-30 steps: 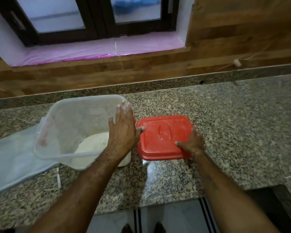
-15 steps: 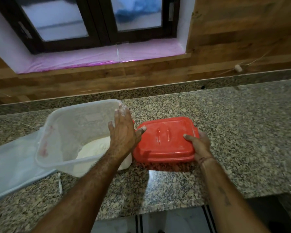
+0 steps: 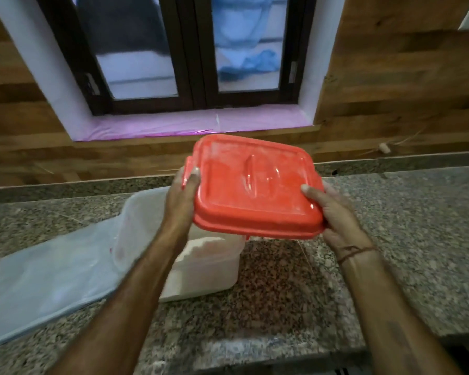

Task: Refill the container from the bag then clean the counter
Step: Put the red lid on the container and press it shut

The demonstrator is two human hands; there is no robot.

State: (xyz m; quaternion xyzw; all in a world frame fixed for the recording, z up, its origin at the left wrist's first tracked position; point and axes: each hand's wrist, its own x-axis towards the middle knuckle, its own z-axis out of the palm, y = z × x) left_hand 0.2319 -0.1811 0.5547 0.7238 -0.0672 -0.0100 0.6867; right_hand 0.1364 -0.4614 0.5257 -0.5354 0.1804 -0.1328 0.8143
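Hands first: left hand [image 3: 183, 190] and right hand [image 3: 333, 212] clamp the short edges of the red rectangular plastic lid [image 3: 255, 185], fingers curled under the rim, lid in the air above the translucent plastic container [image 3: 206, 263] of white powder at mid-table. Likely light, stiff, powder-dusted, so slippery; rim grip suits. Half a second ago it lay on the granite table [image 3: 390, 239], right hand only. Clear plastic bag [image 3: 52, 280] lies flat at the left edge.
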